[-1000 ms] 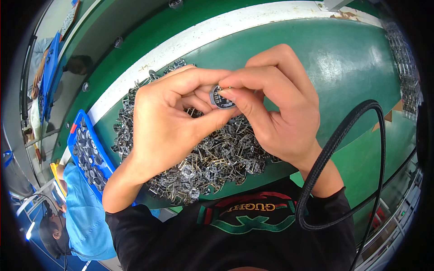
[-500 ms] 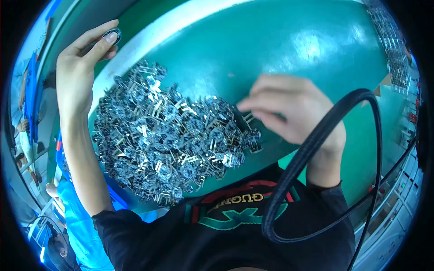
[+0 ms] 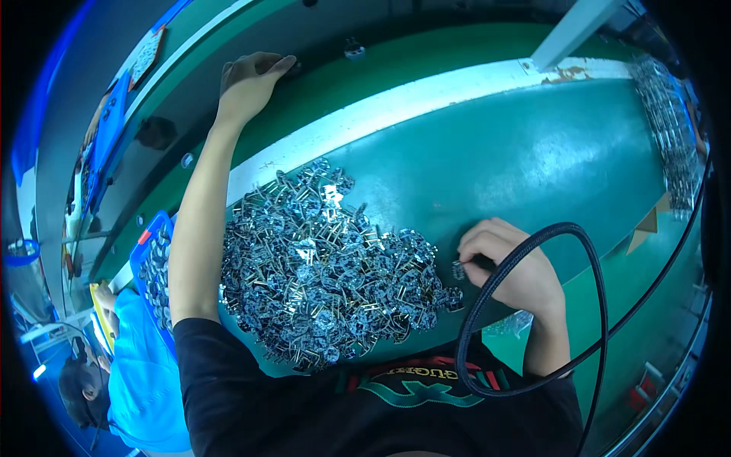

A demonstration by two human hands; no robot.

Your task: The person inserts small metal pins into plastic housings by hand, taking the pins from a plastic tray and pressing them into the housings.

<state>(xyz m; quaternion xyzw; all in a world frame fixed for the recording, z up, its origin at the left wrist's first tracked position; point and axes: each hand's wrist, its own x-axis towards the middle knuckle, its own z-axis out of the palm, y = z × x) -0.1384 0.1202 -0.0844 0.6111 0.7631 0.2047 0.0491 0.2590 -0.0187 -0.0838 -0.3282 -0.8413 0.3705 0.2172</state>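
A green table (image 3: 525, 160) fills the middle of your view, edged along its far side by a white rail (image 3: 396, 110). Beyond the rail runs a darker green strip (image 3: 434, 46) with a few small round pieces (image 3: 354, 50) spaced well apart on it. A white post (image 3: 575, 38) stands at the far right end of the rail.

In front of you, the pile (image 3: 327, 278) of metal parts with thin prongs spreads over the table's left half. Your right hand (image 3: 478, 263) is just beside its right edge, thumb and fingers narrowed on a small part (image 3: 458, 269) at their tips. Your left arm reaches past the pile, and your left hand (image 3: 255, 76) is over the dark area past the rail, fingers curled; you cannot tell whether it holds anything.

A black cable (image 3: 563, 228) loops in front of your right forearm. To your left are a blue tray (image 3: 158, 222) of round pieces and a co-worker in a blue top (image 3: 145, 373).
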